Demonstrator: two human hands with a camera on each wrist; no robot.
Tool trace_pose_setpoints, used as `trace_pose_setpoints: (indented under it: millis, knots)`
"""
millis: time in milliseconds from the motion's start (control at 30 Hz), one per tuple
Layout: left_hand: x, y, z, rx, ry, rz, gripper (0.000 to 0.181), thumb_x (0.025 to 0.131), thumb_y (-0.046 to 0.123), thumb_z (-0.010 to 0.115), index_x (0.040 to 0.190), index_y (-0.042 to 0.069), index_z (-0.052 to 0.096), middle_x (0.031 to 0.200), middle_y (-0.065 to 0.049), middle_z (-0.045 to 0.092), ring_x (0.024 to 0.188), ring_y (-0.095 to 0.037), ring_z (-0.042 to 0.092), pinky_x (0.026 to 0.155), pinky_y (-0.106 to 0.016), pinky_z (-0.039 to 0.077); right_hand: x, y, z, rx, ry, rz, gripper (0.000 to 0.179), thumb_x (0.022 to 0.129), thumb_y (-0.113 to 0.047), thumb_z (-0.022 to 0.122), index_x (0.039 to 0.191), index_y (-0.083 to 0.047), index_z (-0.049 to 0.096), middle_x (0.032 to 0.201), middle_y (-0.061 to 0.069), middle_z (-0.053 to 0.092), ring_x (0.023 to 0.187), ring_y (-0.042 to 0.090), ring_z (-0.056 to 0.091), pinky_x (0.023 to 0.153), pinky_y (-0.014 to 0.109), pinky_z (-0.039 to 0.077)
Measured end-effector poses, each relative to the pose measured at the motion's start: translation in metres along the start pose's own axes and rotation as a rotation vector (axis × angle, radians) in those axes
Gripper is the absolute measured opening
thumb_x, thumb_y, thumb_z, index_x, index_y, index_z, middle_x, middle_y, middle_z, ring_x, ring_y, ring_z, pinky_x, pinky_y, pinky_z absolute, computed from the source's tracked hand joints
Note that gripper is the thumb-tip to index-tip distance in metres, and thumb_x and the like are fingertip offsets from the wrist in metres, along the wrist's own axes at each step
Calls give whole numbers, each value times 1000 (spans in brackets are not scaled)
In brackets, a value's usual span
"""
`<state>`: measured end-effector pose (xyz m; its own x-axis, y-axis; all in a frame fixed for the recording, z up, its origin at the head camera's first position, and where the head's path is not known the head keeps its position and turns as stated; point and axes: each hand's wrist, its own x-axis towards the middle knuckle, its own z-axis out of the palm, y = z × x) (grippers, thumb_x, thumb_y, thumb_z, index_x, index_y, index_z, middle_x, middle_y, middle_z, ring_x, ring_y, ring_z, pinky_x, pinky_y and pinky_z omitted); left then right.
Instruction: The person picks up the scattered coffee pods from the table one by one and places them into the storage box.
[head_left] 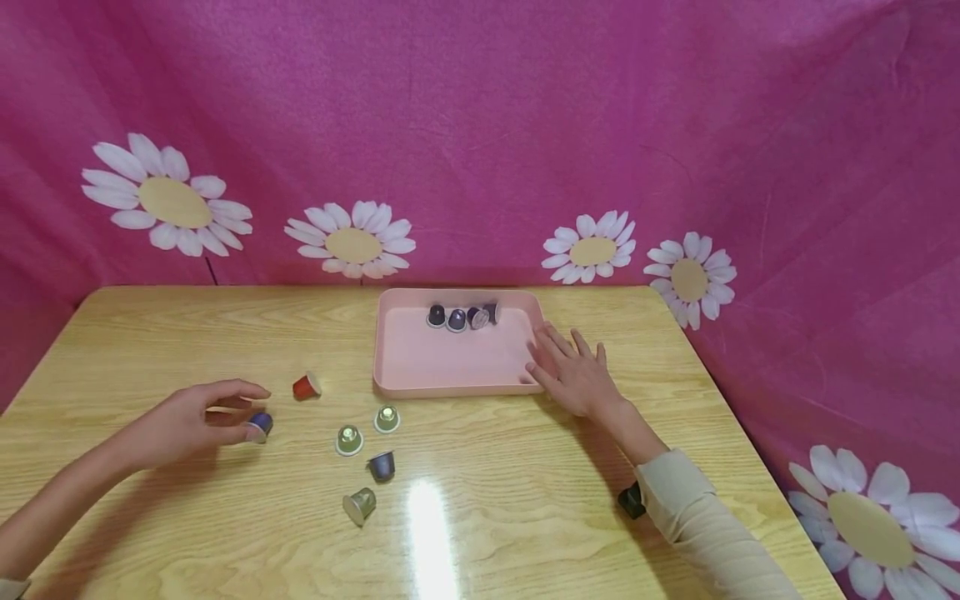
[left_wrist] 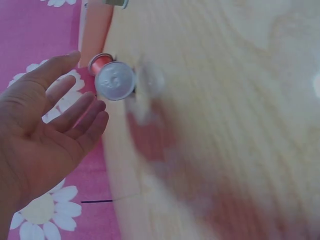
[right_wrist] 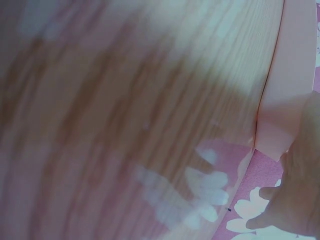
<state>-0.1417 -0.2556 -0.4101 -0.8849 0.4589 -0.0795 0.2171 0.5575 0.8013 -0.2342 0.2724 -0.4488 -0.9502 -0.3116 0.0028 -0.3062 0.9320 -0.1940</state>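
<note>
My left hand (head_left: 197,421) reaches over the left of the table, thumb and fingers apart, beside a blue-purple coffee capsule (head_left: 261,427) lying on its side. From the left wrist, that capsule's silver lid (left_wrist: 115,81) shows just beyond the fingertips, with a red capsule (left_wrist: 101,63) behind it. Nothing sits in the palm. Across the table, my right hand (head_left: 573,375) rests at the right edge of a pink tray (head_left: 450,390), its fingers spread along the rim. Several dark capsules (head_left: 457,320) are grouped at the tray's back.
The red capsule (head_left: 306,387) lies between left hand and tray. In front of the tray are two upright green capsules (head_left: 348,440), a tipped dark grey capsule (head_left: 382,467) and an olive one (head_left: 360,505). A pink daisy-print cloth (head_left: 480,150) hangs behind the wooden table.
</note>
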Motion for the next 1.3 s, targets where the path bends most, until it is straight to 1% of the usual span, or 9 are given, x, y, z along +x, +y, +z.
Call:
trace_pose_setpoints:
  millis: [67,133,233,333,500,667,867,1167,1300]
  knots:
    - [-1,-4,4,-1,-9,3,48,89,11,76,129,-7,57,128,-26,58,113,-38,61,83,-28,55,0,0,0,-1,-1,-2,71,102,-59,38,160,-21,25,165,2,19,146,46,15,106,77,6]
    - [-2,-8,7,9,-5,20,46,88,10,76,127,-8,58,125,-25,60,109,-28,64,84,-26,55,0,0,0,-1,0,-2,71,102,-59,38,160,-21,25,165,2,20,146,46,15,106,77,6]
    - [-2,-12,11,28,3,29,43,88,10,76,125,-6,60,121,-19,63,106,-10,62,84,-21,52,0,0,0,3,0,0,71,102,-59,38,160,-21,25,164,2,20,146,46,15,106,76,6]
    - [-2,-14,14,58,21,45,38,88,9,77,121,-4,63,114,-13,65,101,-4,59,83,-21,52,-1,0,1,4,0,4,71,101,-59,38,160,-21,25,164,2,20,146,47,15,106,76,5]
    - [-2,-14,17,108,32,52,33,86,9,78,116,0,66,109,-8,65,94,-6,59,79,-25,54,0,1,1,2,0,3,72,101,-60,38,160,-21,25,165,2,19,146,47,15,106,76,5]
    - [-3,-14,19,143,22,34,31,86,10,78,115,3,67,110,-9,65,95,-10,61,77,-27,55,0,1,2,3,0,0,72,101,-61,37,160,-21,24,165,2,19,146,47,15,106,76,5]
    - [-1,-15,20,185,48,31,29,84,7,80,111,5,69,110,-10,66,95,-13,61,76,-24,54,1,3,3,5,7,-2,72,101,-61,35,160,-22,24,165,2,20,145,47,16,106,76,6]
    - [0,-15,20,188,55,31,28,84,4,79,111,3,69,108,-11,67,94,-16,64,78,-35,57,1,3,2,-6,2,1,72,101,-62,34,160,-22,24,165,2,18,146,47,14,106,76,5]
    - [0,-13,19,178,62,27,29,85,5,78,112,2,69,107,-9,66,91,-12,63,78,-37,57,1,2,2,-5,-1,2,72,101,-62,34,160,-22,23,165,2,18,146,47,14,107,76,5]
